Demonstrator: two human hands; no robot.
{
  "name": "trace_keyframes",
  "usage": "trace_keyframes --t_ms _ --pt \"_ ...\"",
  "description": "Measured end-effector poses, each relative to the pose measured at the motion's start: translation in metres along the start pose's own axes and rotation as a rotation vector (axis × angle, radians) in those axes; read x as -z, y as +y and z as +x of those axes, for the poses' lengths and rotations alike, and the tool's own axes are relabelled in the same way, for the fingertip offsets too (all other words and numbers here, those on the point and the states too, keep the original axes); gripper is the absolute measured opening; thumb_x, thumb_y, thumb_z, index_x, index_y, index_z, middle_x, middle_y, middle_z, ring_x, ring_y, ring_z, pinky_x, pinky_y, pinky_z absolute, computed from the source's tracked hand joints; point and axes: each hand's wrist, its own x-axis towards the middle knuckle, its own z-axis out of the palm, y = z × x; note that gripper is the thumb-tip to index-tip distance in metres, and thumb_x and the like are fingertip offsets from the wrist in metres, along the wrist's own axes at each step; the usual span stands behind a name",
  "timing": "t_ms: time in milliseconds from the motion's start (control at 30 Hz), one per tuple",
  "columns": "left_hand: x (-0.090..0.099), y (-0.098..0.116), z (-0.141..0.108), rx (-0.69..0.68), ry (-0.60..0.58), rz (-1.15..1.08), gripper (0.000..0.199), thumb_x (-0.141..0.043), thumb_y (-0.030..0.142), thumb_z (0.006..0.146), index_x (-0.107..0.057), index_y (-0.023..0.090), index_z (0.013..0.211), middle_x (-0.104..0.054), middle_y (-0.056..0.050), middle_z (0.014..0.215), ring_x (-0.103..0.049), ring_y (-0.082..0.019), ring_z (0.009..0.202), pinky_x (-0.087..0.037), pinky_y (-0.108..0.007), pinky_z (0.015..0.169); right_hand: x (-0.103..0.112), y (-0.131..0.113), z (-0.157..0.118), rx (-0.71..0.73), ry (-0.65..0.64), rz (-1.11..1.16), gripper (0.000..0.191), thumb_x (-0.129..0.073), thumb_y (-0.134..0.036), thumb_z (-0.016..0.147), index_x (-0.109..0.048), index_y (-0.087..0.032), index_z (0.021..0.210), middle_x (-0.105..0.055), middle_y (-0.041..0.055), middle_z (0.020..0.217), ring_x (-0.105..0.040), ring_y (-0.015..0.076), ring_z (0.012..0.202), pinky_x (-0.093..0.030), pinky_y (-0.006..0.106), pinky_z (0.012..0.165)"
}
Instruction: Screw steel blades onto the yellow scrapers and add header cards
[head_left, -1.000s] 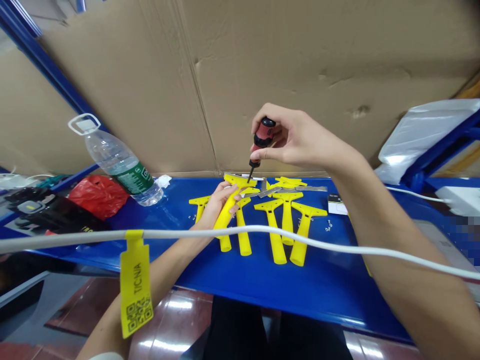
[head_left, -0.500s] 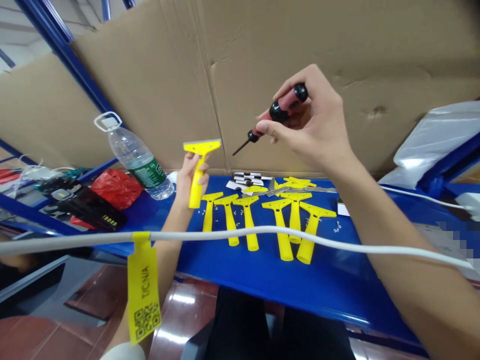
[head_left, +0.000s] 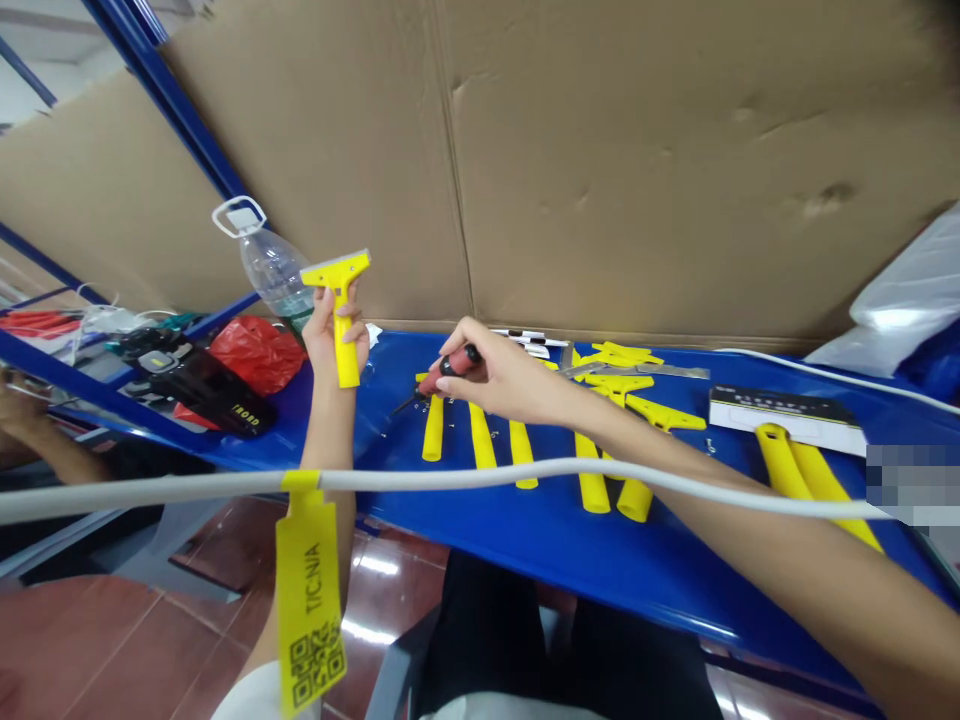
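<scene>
Fingers of left hand (head_left: 321,338) are gripping yellow scraper (head_left: 346,355) before bottle (head_left: 271,265), head up, handle near-vertical; right hand (head_left: 499,375) is holding screwdriver (head_left: 451,366), tip pointing down-left. Right forearm (head_left: 697,485) is partly hiding yellow handles (head_left: 592,480).

The yellow tag (head_left: 309,575) on the white cable (head_left: 525,472) reads "T/C:N/A" above a QR code (head_left: 316,665). Yellow letters on the black object (head_left: 202,385) seem to read "TRORD". Print on the black-and-white box (head_left: 787,418) is too small to read.

pass: near edge of blue tabletop (head_left: 525,540) | block: yellow scraper handles (head_left: 593,490), mid-table | rear: cardboard sheet (head_left: 600,180) | foreground: white cable (head_left: 450,478) across
</scene>
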Motion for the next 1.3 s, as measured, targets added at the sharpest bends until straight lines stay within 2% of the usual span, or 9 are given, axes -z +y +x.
trace_keyframes --t_ms 100,300,400,533,733,900,1000,1100,1300 --pt "-0.003 -0.004 -0.001 -0.13 -0.048 -0.073 0.033 -0.077 0.027 0.105 -0.07 0.038 0.136 -0.081 -0.004 0.11 -0.06 -0.005 0.054 -0.031 -0.015 0.043 -0.017 0.011 0.0 -0.017 -0.059 0.056 0.027 -0.074 -0.029 0.103 -0.048 -0.029 0.11 -0.078 0.0023 0.107 -0.083 0.0253 0.111 -0.063 0.041 0.092" --pt "-0.007 -0.009 -0.002 -0.111 -0.062 -0.06 0.037 -0.079 0.029 0.104 -0.071 0.04 0.138 -0.082 -0.005 0.114 -0.061 -0.006 0.055 -0.032 -0.016 0.042 -0.029 0.025 0.0 -0.028 -0.072 -0.043 0.026 -0.073 -0.038 0.105 -0.049 -0.029 0.111 -0.079 0.0021 0.109 -0.079 0.0239 0.103 -0.059 0.038 0.085" --pt "-0.008 -0.009 -0.003 -0.121 -0.042 0.001 0.032 -0.076 0.031 0.107 -0.073 0.039 0.137 -0.081 -0.007 0.116 -0.061 -0.006 0.057 -0.029 -0.015 0.04 -0.031 0.029 0.0 -0.011 -0.065 -0.055 0.027 -0.072 -0.04 0.105 -0.049 -0.029 0.113 -0.077 0.0018 0.107 -0.077 0.0233 0.099 -0.057 0.038 0.084" --pt "-0.011 -0.011 -0.005 -0.144 0.023 0.071 0.019 -0.078 0.033 0.107 -0.076 0.037 0.126 -0.08 -0.007 0.119 -0.059 -0.006 0.058 -0.026 -0.015 0.04 -0.032 0.033 0.0 -0.009 -0.07 -0.033 0.028 -0.072 -0.041 0.105 -0.049 -0.029 0.113 -0.075 0.0021 0.107 -0.078 0.0251 0.103 -0.059 0.04 0.087" --pt "-0.01 -0.012 -0.005 -0.126 -0.016 0.02 0.022 -0.076 0.027 0.108 -0.077 0.038 0.127 -0.081 -0.005 0.12 -0.06 -0.005 0.059 -0.03 -0.016 0.042 -0.029 0.028 0.001 -0.02 -0.062 0.005 0.025 -0.073 -0.034 0.105 -0.049 -0.029 0.111 -0.077 0.0028 0.108 -0.08 0.026 0.107 -0.062 0.043 0.091" --pt "-0.015 -0.016 -0.004 -0.12 0.008 0.094 0.006 -0.071 0.024 0.111 -0.075 0.03 0.111 -0.079 -0.004 0.127 -0.061 -0.003 0.063 -0.03 -0.013 0.044 -0.007 0.008 0.002 0.022 0.025 0.04 0.025 -0.075 -0.029 0.103 -0.051 -0.027 0.111 -0.068 0.0008 0.102 -0.084 0.0273 0.107 -0.066 0.044 0.089" --pt "-0.022 -0.025 -0.004 -0.083 -0.021 0.089 0.011 -0.063 0.016 0.113 -0.068 0.024 0.106 -0.079 -0.006 0.126 -0.06 -0.001 0.062 -0.031 -0.008 0.044 0.016 -0.011 0.001 0.074 0.085 0.084 0.026 -0.076 -0.028 0.103 -0.051 -0.028 0.109 -0.069 0.0011 0.103 -0.084 0.0272 0.11 -0.069 0.045 0.092" --pt "-0.028 -0.037 -0.004 -0.013 -0.038 0.114 0.011 -0.067 0.011 0.109 -0.064 0.022 0.107 -0.079 -0.008 0.125 -0.061 0.0 0.062 -0.032 -0.006 0.044 0.041 -0.029 -0.001 0.14 0.174 0.123 0.026 -0.078 -0.025 0.103 -0.053 -0.028 0.106 -0.068 0.0007 0.098 -0.085 0.0261 0.102 -0.071 0.044 0.088" --pt "-0.036 -0.067 -0.007 0.128 -0.063 0.2 0.015 -0.068 0.007 0.103 -0.06 0.019 0.106 -0.079 -0.009 0.113 -0.065 -0.004 0.062 -0.036 -0.008 0.04 0.094 -0.051 -0.007 0.341 0.405 -0.023 0.042 -0.099 -0.044 0.09 -0.062 -0.029 0.103 -0.067 -0.0001 0.094 -0.083 0.0248 0.09 -0.075 0.04 0.073"
